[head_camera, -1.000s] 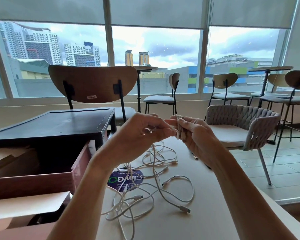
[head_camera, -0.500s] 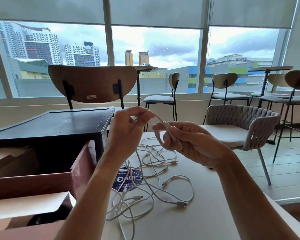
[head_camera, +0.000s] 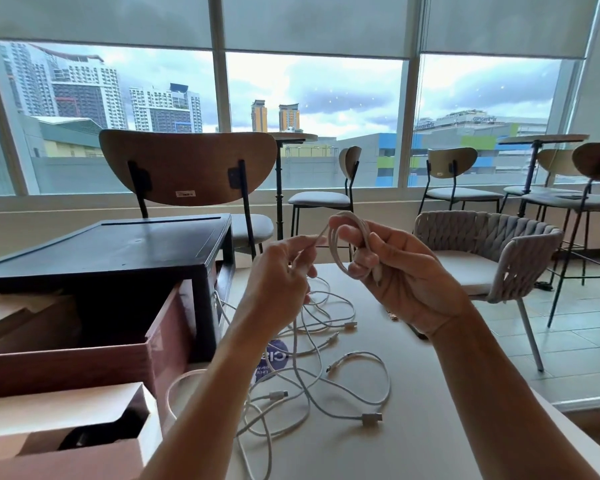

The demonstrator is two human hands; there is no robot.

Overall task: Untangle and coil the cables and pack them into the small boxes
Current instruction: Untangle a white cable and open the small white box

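My right hand (head_camera: 402,271) holds a small coil of white cable (head_camera: 343,233) looped round its fingers, raised above the table. My left hand (head_camera: 278,285) pinches the strand that runs from that coil, just to its left. Below the hands a tangle of several white cables (head_camera: 323,368) with plugs lies spread on the pale table (head_camera: 413,427). A small open cardboard box (head_camera: 66,427) stands at the near left, its inside dark.
A reddish-brown open box (head_camera: 94,358) with brown paper sits left, under a black stand (head_camera: 118,251). A round blue sticker (head_camera: 274,358) lies beneath the cables. Wooden chair behind the stand, woven grey chair (head_camera: 492,258) to the right of the table.
The coil in my right hand has gained loops and turned upright. My left hand moved down and now pinches the strand close beside the coil.
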